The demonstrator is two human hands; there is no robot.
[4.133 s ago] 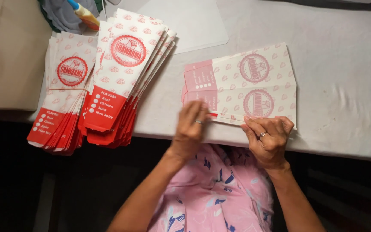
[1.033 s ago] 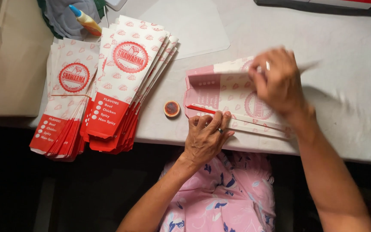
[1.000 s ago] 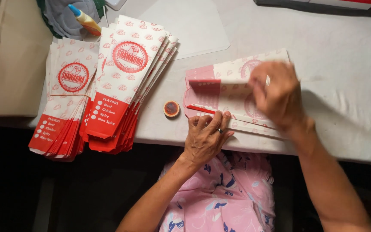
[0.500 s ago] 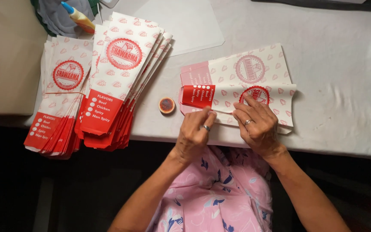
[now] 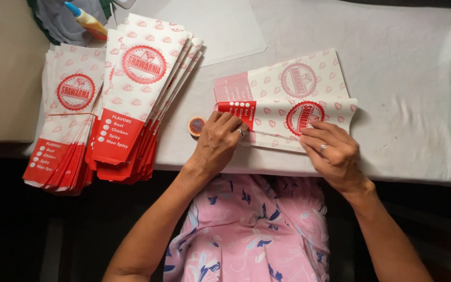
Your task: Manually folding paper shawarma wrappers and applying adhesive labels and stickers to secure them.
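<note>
Hands — left hand (image 5: pixel 219 140), right hand (image 5: pixel 331 151) — flat, unclenched, perhaps creasing thin folded paper bag (image 5: pixel 293 112).

Under both hands, the paper bag (image 5: pixel 288 107) is white with small red motifs, a red round emblem and a red end. The stacked bags (image 5: pixel 131 99) left of the left hand match.
</note>
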